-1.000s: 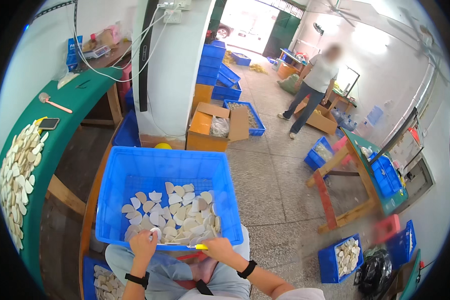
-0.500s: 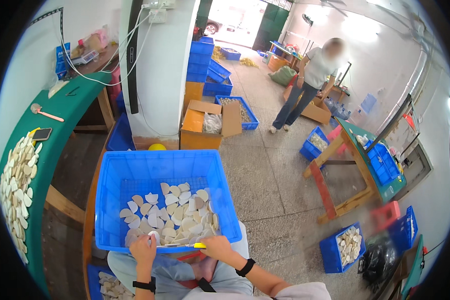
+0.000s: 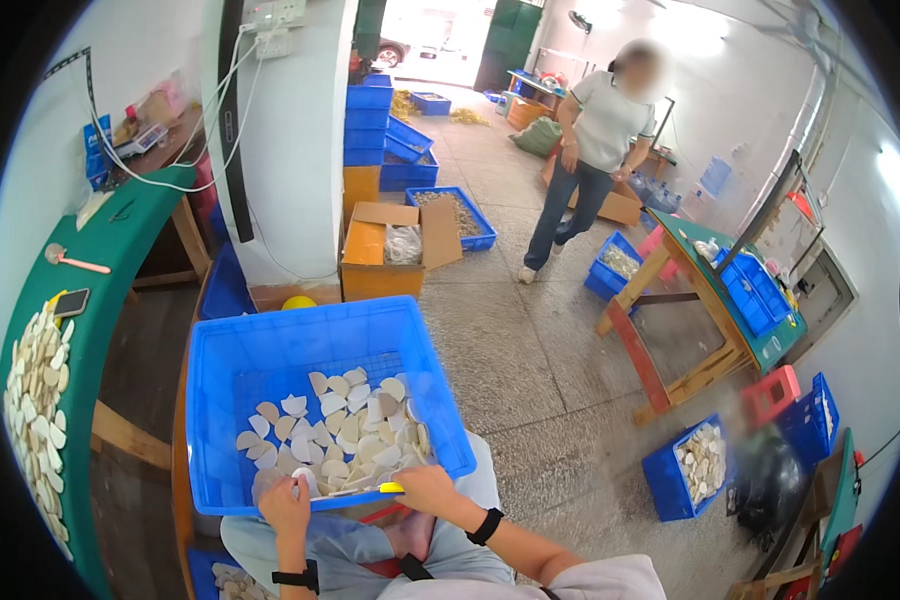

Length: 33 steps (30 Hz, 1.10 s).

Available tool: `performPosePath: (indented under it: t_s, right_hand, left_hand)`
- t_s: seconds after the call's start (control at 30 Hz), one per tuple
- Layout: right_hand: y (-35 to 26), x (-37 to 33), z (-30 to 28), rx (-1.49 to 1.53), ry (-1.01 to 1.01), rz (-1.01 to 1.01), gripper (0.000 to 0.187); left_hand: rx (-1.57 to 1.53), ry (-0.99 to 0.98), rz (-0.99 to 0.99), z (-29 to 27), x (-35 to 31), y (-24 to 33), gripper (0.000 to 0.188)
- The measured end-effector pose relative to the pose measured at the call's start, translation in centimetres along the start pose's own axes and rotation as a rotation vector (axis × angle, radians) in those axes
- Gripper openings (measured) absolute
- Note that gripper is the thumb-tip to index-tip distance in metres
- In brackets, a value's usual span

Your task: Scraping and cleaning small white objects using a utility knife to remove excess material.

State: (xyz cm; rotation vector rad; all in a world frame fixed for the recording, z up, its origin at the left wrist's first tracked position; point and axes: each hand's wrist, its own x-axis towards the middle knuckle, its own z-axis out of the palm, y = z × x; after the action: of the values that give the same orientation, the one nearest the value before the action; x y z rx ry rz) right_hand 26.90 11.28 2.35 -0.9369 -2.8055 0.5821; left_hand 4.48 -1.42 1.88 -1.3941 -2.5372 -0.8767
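A large blue plastic crate [image 3: 202, 400] stands in front of me, its near rim just above my lap. Flat, pale half-round pieces [image 3: 365, 435] lie loosely across its floor, mostly towards the near right. At the near rim, my left hand [image 3: 285, 505] is closed in a pinch on a white rounded piece [image 3: 304, 476]. Close by on the right, my right hand [image 3: 430, 494] is wrapped round a yellow-handled knife [image 3: 393, 487]. Its thin blade points left along the rim, towards the pinched piece. Whether blade and piece touch is too small to tell.
A green-topped table [image 3: 100, 262] on the left bears more pale pieces [image 3: 42, 390], a phone [image 3: 72, 302] and a pink-handled tool [image 3: 78, 261]. Ahead are an open carton [image 3: 378, 250] and a walking person [image 3: 602, 130]. Another filled blue crate [image 3: 660, 478] sits at right.
The person ahead has walked closer. My view has shifted slightly, so the room sits further left and higher. Both my hands keep their grips at the crate's near rim.
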Motion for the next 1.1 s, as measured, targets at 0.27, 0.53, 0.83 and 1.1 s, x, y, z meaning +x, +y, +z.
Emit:
performPosePath:
  t_s: [0.27, 0.53, 0.83, 1.1]
  right_hand:
    - [-0.2, 0.2, 0.0, -0.021, -0.049, 0.049, 0.022]
    - [-0.3, 0.3, -0.3, -0.020, 0.003, 0.013, 0.022]
    - [-1.1, 0.2, -1.0, -0.007, -0.039, 0.041, 0.022]
    - [-0.7, 0.6, 0.0, 0.021, 0.000, -0.035, 0.024]
  left_hand:
    - [-0.049, -0.025, -0.001, -0.1, 0.2, 0.3, 0.020]
    - [-0.001, -0.084, -0.023, -0.2, 0.4, 0.3, 0.021]
    - [-0.037, -0.031, 0.035, -0.1, 0.1, 0.1, 0.023]
    - [0.017, -0.018, 0.020, 0.3, -0.1, -0.7, 0.023]
